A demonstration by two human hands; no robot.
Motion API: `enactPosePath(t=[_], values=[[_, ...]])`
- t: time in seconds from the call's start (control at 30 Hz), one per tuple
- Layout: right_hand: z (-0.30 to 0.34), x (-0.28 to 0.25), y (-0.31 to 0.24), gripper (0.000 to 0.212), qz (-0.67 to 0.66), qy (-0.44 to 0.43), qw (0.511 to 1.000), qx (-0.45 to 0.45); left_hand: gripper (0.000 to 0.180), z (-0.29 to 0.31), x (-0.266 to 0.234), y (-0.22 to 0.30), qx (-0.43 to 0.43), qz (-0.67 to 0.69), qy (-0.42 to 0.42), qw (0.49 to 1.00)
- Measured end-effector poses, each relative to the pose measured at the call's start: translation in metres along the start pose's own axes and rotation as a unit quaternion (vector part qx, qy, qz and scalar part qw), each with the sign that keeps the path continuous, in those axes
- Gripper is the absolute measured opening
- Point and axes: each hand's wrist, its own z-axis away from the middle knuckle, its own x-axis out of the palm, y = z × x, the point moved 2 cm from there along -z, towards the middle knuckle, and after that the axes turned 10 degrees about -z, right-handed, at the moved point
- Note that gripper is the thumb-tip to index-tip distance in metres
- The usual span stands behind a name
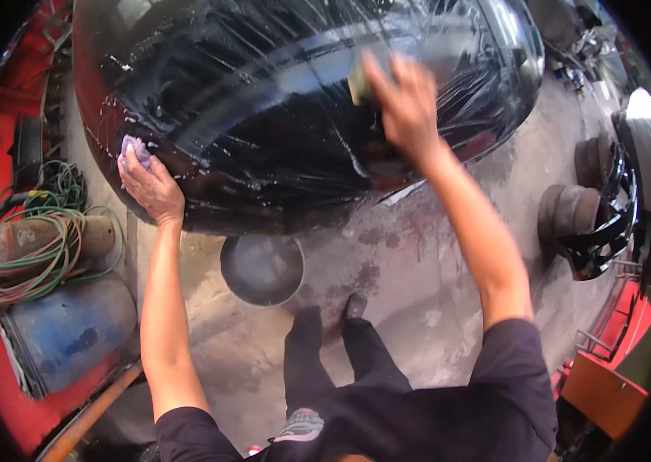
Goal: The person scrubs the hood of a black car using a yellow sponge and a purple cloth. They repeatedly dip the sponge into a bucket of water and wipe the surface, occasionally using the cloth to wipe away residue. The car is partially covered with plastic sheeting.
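A glossy black car body panel (264,138), probably a hood, curves across the top of the view, streaked with water and white suds. At its left edge my left hand (150,185) is closed around a crumpled pale purple cloth (134,151), which rests against the panel. Farther right, my right hand (410,108) grips a yellowish sponge-like block (357,83) over the wet surface. That hand is smeared by motion, and its fingers partly hide the block.
A round dark basin (262,269) stands on the concrete floor (425,323) below the panel's front edge. To the left lie a rusty cylinder with coiled hoses (40,246) and a blue drum (71,327). Brown cylindrical parts (572,209) and a black bumper-like piece (610,231) sit at right.
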Motion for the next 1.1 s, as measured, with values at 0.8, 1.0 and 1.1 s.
enactPosePath(t=[0.8,1.0,1.1], values=[[0.062,-0.027,0.017,0.058,0.007,-0.024,0.991,0.128,0.059,0.001,-0.005,-0.011,-0.011,-0.007,-0.008,1.0],[-0.05,-0.002,0.088,0.063,0.007,-0.042,0.999,0.034,0.058,-0.003,-0.006,0.003,-0.005,0.013,-0.003,1.0],[-0.159,0.036,0.127,0.059,0.023,-0.003,0.993,0.116,0.059,-0.001,0.006,0.014,-0.006,0.019,-0.012,1.0]])
